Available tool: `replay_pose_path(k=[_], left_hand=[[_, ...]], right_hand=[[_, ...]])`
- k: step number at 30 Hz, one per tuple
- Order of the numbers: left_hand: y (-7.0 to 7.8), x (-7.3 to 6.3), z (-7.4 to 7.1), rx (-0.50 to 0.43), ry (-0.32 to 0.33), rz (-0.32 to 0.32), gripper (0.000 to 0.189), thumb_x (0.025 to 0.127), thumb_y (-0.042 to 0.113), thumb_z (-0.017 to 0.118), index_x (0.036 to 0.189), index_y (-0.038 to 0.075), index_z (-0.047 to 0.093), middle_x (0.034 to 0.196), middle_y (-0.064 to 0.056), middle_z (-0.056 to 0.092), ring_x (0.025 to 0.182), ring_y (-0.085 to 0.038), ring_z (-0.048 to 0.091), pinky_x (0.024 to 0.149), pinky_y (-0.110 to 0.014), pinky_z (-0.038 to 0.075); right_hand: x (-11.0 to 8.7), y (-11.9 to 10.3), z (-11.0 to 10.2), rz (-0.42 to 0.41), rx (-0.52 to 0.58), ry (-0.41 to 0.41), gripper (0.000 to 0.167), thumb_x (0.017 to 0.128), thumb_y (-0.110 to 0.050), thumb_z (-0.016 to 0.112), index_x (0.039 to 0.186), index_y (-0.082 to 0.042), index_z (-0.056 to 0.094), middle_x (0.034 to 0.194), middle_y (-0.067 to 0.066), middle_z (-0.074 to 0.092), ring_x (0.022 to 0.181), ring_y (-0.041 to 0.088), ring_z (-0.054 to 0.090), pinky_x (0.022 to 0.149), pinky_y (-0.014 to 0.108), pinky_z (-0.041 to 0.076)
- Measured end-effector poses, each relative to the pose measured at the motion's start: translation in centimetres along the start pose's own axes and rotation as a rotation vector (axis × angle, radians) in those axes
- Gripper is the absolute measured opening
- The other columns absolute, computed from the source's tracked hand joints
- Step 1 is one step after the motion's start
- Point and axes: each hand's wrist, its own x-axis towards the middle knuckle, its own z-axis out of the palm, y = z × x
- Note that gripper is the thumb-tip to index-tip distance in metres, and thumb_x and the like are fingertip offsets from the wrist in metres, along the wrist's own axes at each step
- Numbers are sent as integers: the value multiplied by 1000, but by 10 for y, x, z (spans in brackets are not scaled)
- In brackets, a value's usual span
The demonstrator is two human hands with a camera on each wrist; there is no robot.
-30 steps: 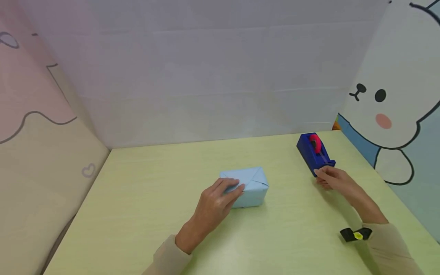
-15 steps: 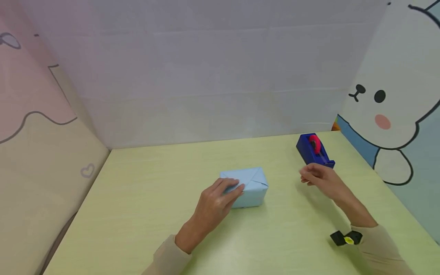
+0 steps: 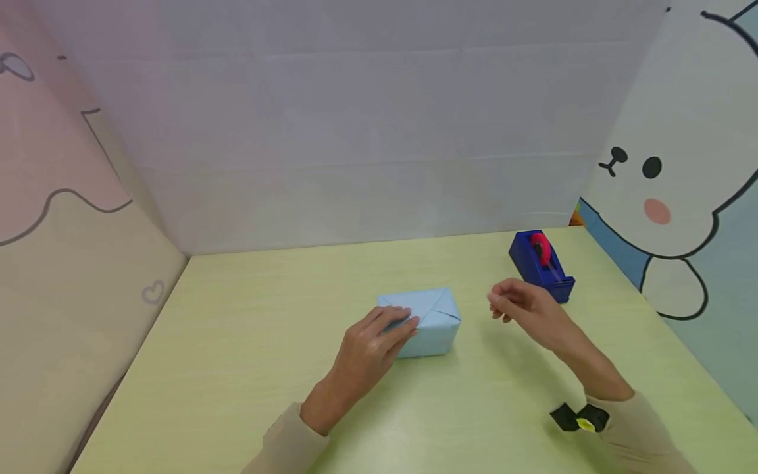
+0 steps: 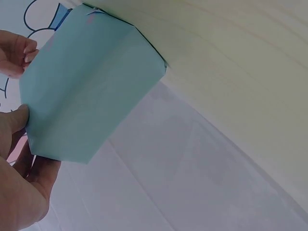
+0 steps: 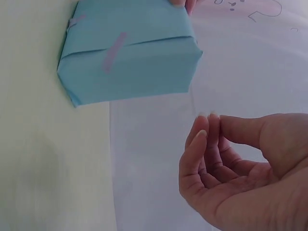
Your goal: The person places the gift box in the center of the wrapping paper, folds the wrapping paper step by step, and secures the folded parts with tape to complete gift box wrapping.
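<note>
A box wrapped in light blue paper [image 3: 429,332] sits on the table, its folded end facing right. My left hand [image 3: 364,349] holds it by the left part, fingers and thumb bent over the top and front edge. Between the box and the tape dispenser, my right hand [image 3: 530,313] is raised over the table, thumb and fingertips pinched together. A thin clear piece of tape at those fingertips barely shows in the right wrist view. Pinkish tape [image 5: 114,52] crosses the flap on the box's end. The blue tape dispenser [image 3: 524,258] with its pink-red roll stands behind the right hand.
The pale yellow-green table [image 3: 254,316] meets a white cloth backdrop [image 3: 367,131] at the back. A cartoon-printed panel [image 3: 681,197] borders it on the right, another printed panel [image 3: 89,296] on the left. A black strap with a yellow spot [image 3: 580,419] is at the right cuff.
My right hand has left the front of the tape dispenser and moved left toward the box, fingertips still pinched. The left hand and the box have stayed in place.
</note>
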Motion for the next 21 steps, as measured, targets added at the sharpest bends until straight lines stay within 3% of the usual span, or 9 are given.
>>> replay_pose_path(k=[6, 12, 21], left_hand=[[0, 0, 1, -9, 16, -4, 29, 76, 4, 89, 104, 2, 80, 104, -11, 74, 95, -25, 71, 85, -31, 60], [1, 1, 0, -14, 6, -23, 27, 78, 5, 89, 104, 2, 80, 104, -11, 74, 97, -25, 71, 87, -32, 59], [1, 2, 0, -17, -2, -40, 29, 78, 6, 89, 105, 2, 79, 105, -11, 75, 98, -24, 72, 89, -33, 58]], right_hand=[[3, -18, 14, -26, 81, -51, 15, 106, -11, 57, 109, 4, 61, 89, 11, 64, 76, 19, 66, 62, 28, 56], [8, -32, 29, 17, 116, -81, 18, 106, -15, 59, 112, 2, 62, 90, 14, 64, 67, 25, 67, 48, 28, 51], [9, -42, 49, -19, 175, -148, 19, 107, -15, 58, 110, 3, 61, 87, 20, 62, 55, 22, 64, 40, 28, 46]])
